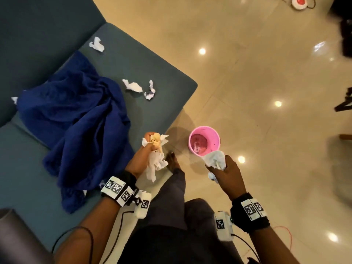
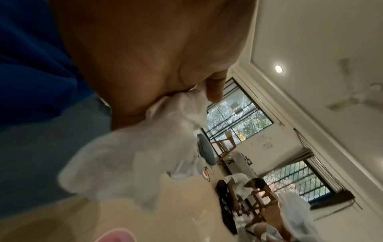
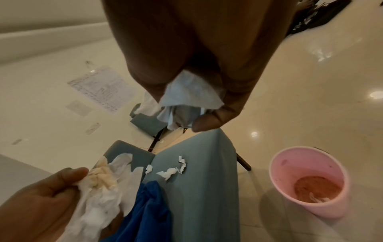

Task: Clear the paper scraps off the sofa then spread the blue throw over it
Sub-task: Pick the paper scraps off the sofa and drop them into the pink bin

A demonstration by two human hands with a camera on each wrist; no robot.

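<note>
My left hand (image 1: pixel 146 149) grips a bunch of white and tan paper scraps (image 1: pixel 157 159) over the sofa's front edge. My right hand (image 1: pixel 226 172) holds a crumpled white paper wad (image 1: pixel 215 159) just above the near rim of the pink bin (image 1: pixel 204 141) on the floor. The blue throw (image 1: pixel 76 119) lies bunched on the grey-blue sofa (image 1: pixel 142 69). Loose scraps stay on the seat: one far back (image 1: pixel 97 44), two near the corner (image 1: pixel 133 86) (image 1: pixel 150 91). In the right wrist view the paper wad (image 3: pixel 190 95) sits between my fingers, above the pink bin (image 3: pixel 308 183).
The glossy tiled floor (image 1: pixel 266 82) spreads to the right of the sofa. A round white and red device (image 1: pixel 300 2) with a cable lies far off. My bare foot (image 1: pixel 171 161) stands beside the bin. Dark furniture legs (image 1: pixel 342 105) sit at the right edge.
</note>
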